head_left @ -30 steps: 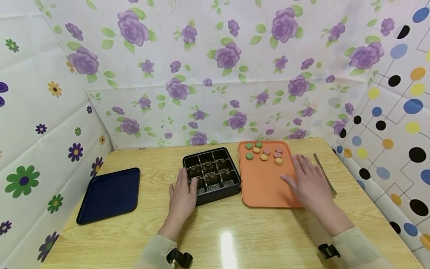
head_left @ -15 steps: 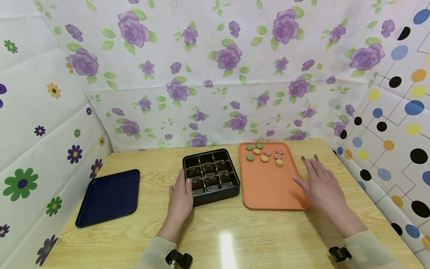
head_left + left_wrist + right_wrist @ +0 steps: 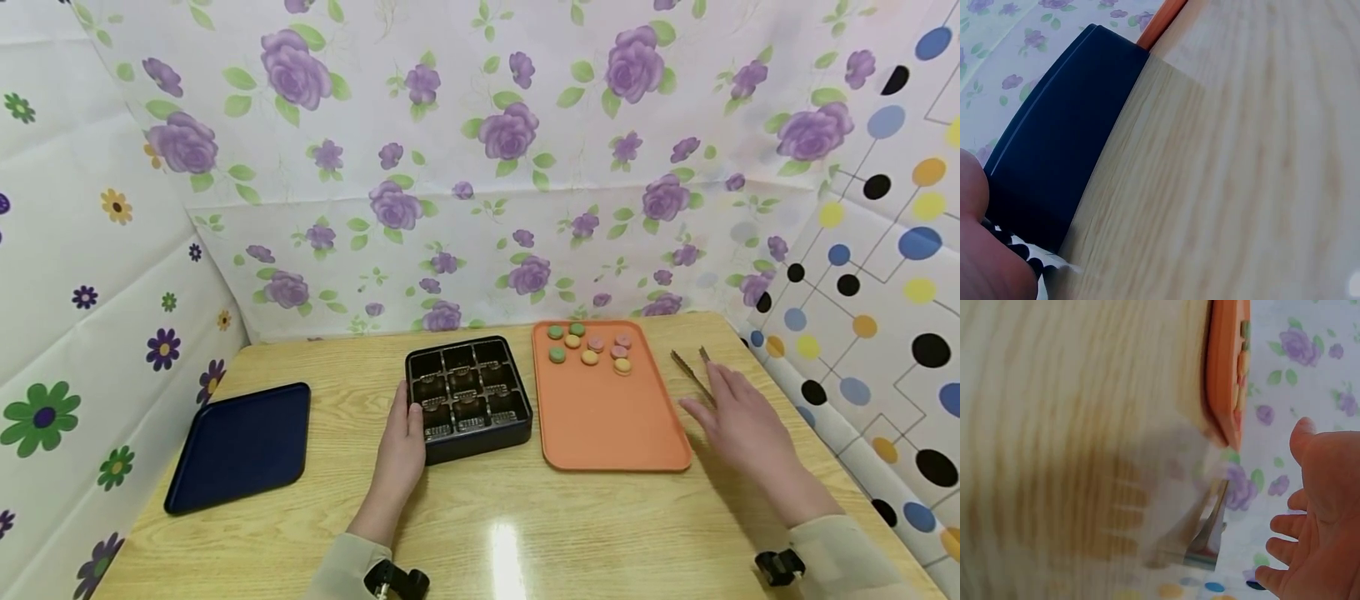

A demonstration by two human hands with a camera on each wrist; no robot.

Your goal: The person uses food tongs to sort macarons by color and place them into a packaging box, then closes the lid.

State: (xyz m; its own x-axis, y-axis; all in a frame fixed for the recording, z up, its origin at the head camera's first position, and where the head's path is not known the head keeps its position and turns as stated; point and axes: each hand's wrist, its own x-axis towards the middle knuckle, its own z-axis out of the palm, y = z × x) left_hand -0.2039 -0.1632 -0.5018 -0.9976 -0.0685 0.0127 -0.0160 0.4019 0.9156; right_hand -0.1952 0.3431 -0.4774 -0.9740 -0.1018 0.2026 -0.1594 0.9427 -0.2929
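Observation:
A black box (image 3: 480, 447) with a divided insert of several compartments sits mid-table. My left hand (image 3: 401, 450) rests along its left side, fingers straight and thumb at the near left rim. The left wrist view shows the box's dark side wall (image 3: 1066, 137) beside part of the hand (image 3: 991, 250). On the right, metal tongs (image 3: 688, 369) lie on the table, their tips pointing away. My right hand (image 3: 746, 425) hovers over their near end, hiding it in the head view. In the right wrist view the tongs (image 3: 1208, 534) lie apart from the spread fingers.
An orange tray (image 3: 611, 425) stands between the box and the tongs. Several green, yellow and pink macarons (image 3: 590, 357) lie at its far end. A dark blue tray (image 3: 243, 450) is at the left. Patterned cloth walls (image 3: 480, 208) enclose the table (image 3: 450, 525) behind and at both sides.
My right hand has moved right and nearer, from over the orange tray's right edge to over the tongs, uncovering their tips. The box has shifted slightly left, with my left hand staying against it.

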